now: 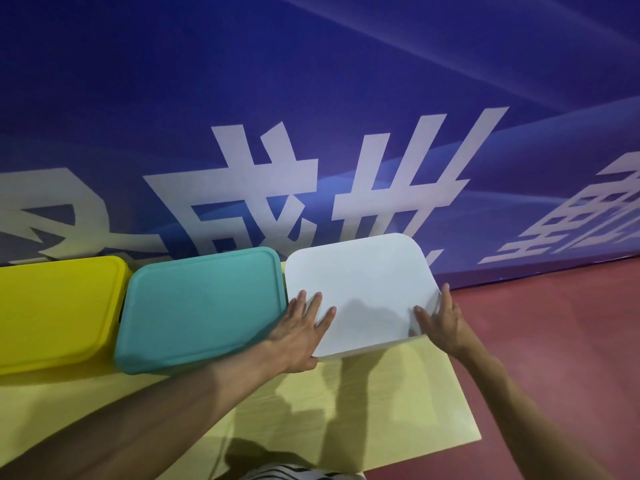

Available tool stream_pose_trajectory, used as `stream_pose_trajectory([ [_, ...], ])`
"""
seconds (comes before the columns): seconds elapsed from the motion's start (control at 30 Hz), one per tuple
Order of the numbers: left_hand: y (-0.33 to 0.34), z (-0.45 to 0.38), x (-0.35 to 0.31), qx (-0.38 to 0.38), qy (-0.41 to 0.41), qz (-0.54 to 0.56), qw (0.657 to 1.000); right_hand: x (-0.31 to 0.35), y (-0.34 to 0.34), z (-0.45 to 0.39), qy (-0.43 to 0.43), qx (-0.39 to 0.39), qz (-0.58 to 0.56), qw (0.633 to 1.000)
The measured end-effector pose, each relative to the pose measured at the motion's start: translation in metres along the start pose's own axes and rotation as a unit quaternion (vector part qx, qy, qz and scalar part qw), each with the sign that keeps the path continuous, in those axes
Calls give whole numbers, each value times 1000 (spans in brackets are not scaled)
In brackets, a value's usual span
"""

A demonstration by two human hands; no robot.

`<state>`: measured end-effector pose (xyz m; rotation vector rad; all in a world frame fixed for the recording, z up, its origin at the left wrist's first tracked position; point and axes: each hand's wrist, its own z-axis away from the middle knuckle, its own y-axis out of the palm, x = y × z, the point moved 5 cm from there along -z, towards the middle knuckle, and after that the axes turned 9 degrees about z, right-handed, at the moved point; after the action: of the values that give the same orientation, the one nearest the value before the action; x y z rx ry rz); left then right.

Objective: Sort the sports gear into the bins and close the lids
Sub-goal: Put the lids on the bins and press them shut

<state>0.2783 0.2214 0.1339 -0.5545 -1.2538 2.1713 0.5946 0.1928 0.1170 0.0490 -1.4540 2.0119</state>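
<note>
Blue banner with large white characters fills the background, and below it a pale yellow table stands on a red floor. On the white lid, the left hand lies flat with straight, spread fingers pressing its near left corner, palm partly over the edge. The right hand is at the lid's near right edge, thumb on top and the other fingers reaching along the side; whether they curl under the rim cannot be told. The white lid covers its bin completely, so the bin below and anything inside it are hidden. Just left of the white lid, touching or nearly touching it, sits a teal lid, closed over its bin. Further left of the white lid, beyond the teal one, is a yellow lid, also closed and partly cut off by the picture's edge. Striped fabric shows at the bottom edge, nearer the camera than the white lid.
</note>
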Motion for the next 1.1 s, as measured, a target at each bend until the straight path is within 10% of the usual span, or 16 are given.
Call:
stream_pose_trajectory([
  [0.5,2,-2,0,7,39,48,998,6,3,17,-88,-80,232,965],
  [1.1,1,3,-9,-7,40,92,995,8,-11,16,-122,-109,126,978],
])
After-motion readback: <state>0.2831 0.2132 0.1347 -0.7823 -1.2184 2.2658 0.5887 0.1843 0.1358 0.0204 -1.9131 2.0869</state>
